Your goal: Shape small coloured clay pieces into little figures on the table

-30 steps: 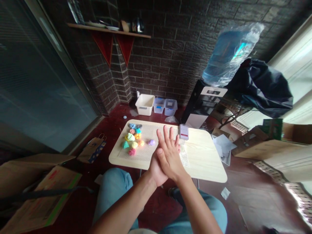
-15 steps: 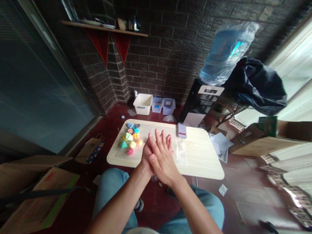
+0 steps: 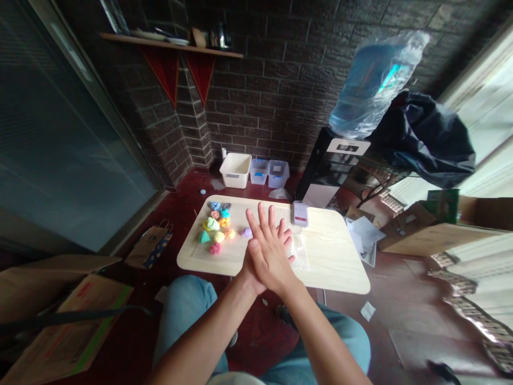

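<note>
My right hand [image 3: 272,260] lies flat over my left hand [image 3: 249,271], palm against palm, above the front of the table. The right fingers are stretched out and spread. Left fingertips stick out past the right side of the upper hand, straight and apart. Whatever lies between the palms, if anything, is hidden. Just beyond the hands, a purple lump of soft clay [image 3: 247,232] rests on a clear textured sheet [image 3: 240,213]. Farther left on that sheet sit several coloured clay lumps, among them a pink one [image 3: 215,248] and a teal one [image 3: 204,237].
A phone [image 3: 300,214] lies at the far edge of the pale table [image 3: 336,256]. Behind stand a white bin [image 3: 235,171], two clear tubs and a water dispenser [image 3: 331,166]. Cardboard boxes [image 3: 449,235] flank the table on the right, others on the left.
Both joined hands have shifted slightly right, with the upper hand sliding over the lower one. The purple lump, hidden before, now shows beside them.
</note>
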Tool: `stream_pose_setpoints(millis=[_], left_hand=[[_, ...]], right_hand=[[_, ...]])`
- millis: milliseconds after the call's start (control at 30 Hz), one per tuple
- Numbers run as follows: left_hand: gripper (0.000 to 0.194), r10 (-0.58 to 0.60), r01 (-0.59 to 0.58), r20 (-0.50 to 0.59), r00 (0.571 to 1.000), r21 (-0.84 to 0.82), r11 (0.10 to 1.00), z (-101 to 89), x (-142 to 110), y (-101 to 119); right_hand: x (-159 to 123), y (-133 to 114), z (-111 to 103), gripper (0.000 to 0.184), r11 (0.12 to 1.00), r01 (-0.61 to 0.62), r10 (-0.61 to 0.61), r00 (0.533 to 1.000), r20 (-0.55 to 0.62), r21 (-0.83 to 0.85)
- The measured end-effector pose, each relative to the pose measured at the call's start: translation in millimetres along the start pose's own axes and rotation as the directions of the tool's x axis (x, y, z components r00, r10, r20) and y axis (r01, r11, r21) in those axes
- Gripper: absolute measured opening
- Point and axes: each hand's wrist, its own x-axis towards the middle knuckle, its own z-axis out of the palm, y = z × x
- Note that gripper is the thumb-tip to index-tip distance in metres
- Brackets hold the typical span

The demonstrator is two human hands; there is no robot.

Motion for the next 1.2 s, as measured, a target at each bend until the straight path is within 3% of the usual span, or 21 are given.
stream_pose_setpoints(millis=[233, 400, 467, 567, 633, 700, 800, 900, 1033, 1200], left_hand=[[0.054, -0.128, 0.137, 0.063, 0.990, -0.174, 0.975, -9.7, 14, -5], [0.047, -0.156, 0.148, -0.011, 0.988, -0.268, 0.952, -12.8, 16, -1], [0.039, -0.169, 0.145, -0.056, 0.984, -0.299, 0.943, -12.1, 16, 1], [0.032, -0.165, 0.124, -0.087, 0.982, -0.352, 0.928, -11.1, 18, 4], [0.036, -0.151, 0.110, -0.088, 0.985, -0.362, 0.926, -10.9, 18, 7], [0.044, -0.131, 0.093, -0.086, 0.988, -0.346, 0.933, -11.1, 18, 11], [0.054, -0.098, 0.079, -0.057, 0.994, -0.282, 0.956, -12.1, 17, 17], [0.058, -0.059, 0.057, 0.000, 0.998, -0.211, 0.976, -13.2, 18, 21], [0.060, 0.015, -0.014, 0.008, 1.000, -0.150, 0.989, -12.0, 20, 20], [0.059, 0.107, -0.109, -0.024, 0.994, -0.098, 0.989, -10.7, 21, 16]], right_hand=[[17, 18, 4, 0.051, 0.954, -0.173, 0.214, 0.965, -0.153, 0.244], [24, 30, 8, 0.057, 0.896, -0.189, 0.279, 0.943, -0.178, 0.402], [27, 34, 7, 0.064, 0.799, -0.197, 0.350, 0.921, -0.173, 0.568], [28, 41, 0, 0.068, 0.551, -0.187, 0.455, 0.884, -0.105, 0.813], [24, 46, -7, 0.065, 0.456, -0.178, 0.480, 0.875, -0.072, 0.872], [16, 49, -16, 0.055, 0.494, -0.172, 0.483, 0.869, -0.104, 0.852], [2, 49, -28, 0.032, 0.725, -0.189, 0.364, 0.921, -0.136, 0.662], [-9, 41, -33, 0.022, 0.926, -0.188, 0.201, 0.980, -0.006, 0.328], [-14, 29, -27, 0.020, 0.974, -0.213, 0.212, 0.977, 0.021, 0.079], [-16, 23, -22, 0.015, 0.974, -0.226, 0.226, 0.974, -0.002, 0.016]])
